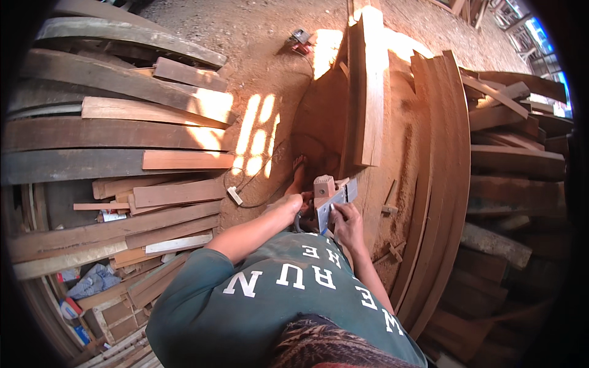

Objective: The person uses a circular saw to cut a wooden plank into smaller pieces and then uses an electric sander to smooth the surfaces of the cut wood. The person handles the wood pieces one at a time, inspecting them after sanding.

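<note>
Close in front of my body, both hands meet around a flat grey metal plate [332,206] and a small pale wooden block [323,186] with a ridged end and a round hole. My left hand [301,201] is closed at the block's left side, its fingers mostly hidden. On the right, my right hand [348,222] pinches the metal plate near its lower edge. The plate stands tilted against the block, and I cannot make out whether the two are joined. Just beyond my hands lies the near end of a thick wooden beam [372,92].
Stacked boards [110,134] fill the left side; long curved planks [443,178] and more timber [515,161] lie to the right. A power tool [300,40] sits on the sawdust-covered ground. A cable runs near a pale plug-like piece [234,195]. A hammer-like tool [389,209] lies right of my hands.
</note>
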`<action>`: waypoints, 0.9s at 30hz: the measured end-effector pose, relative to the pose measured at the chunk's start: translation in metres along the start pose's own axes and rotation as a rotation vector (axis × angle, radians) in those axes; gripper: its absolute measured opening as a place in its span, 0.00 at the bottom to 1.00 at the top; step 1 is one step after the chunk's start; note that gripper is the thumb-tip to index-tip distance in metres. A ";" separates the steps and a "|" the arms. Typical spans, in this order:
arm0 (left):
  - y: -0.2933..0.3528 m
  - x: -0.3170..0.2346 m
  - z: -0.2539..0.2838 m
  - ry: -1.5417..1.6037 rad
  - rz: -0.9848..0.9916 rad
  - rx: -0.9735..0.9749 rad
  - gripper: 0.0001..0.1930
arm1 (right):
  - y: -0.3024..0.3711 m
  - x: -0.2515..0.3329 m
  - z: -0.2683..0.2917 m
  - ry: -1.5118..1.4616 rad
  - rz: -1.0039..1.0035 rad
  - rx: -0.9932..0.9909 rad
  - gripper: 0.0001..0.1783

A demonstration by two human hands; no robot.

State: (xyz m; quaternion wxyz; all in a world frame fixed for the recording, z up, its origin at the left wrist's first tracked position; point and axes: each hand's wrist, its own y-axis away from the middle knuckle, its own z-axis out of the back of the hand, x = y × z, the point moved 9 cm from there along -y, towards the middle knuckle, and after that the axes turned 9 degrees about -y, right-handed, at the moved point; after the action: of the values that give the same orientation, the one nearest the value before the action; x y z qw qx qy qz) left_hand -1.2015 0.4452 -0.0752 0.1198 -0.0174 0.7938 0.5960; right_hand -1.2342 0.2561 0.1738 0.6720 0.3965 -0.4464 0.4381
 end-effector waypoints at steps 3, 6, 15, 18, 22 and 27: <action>-0.022 -0.002 0.025 -0.144 -0.057 -0.034 0.25 | -0.007 -0.111 0.042 -0.276 -0.422 -0.230 0.11; -0.036 0.009 0.041 -0.337 -0.031 -0.023 0.24 | -0.015 -0.156 0.081 -0.203 -0.463 -0.367 0.12; 0.062 -0.019 -0.014 -0.161 0.132 -0.022 0.24 | -0.032 -0.178 0.044 -0.079 -0.409 -0.280 0.13; 0.041 -0.009 -0.009 -0.118 0.142 0.115 0.23 | -0.026 -0.192 0.048 -0.005 -0.419 -0.284 0.13; 0.046 -0.015 -0.010 -0.154 0.126 0.065 0.23 | -0.064 -0.181 0.046 0.011 -0.286 -0.347 0.12; 0.042 -0.013 -0.007 -0.153 0.110 0.041 0.22 | -0.030 -0.155 0.052 0.037 -0.416 -0.127 0.12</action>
State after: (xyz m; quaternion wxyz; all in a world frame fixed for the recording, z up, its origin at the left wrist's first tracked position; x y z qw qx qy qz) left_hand -1.1969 0.4486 -0.0313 0.1475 0.0739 0.7941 0.5850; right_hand -1.2527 0.1630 0.0378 0.7795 0.4289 -0.3693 0.2683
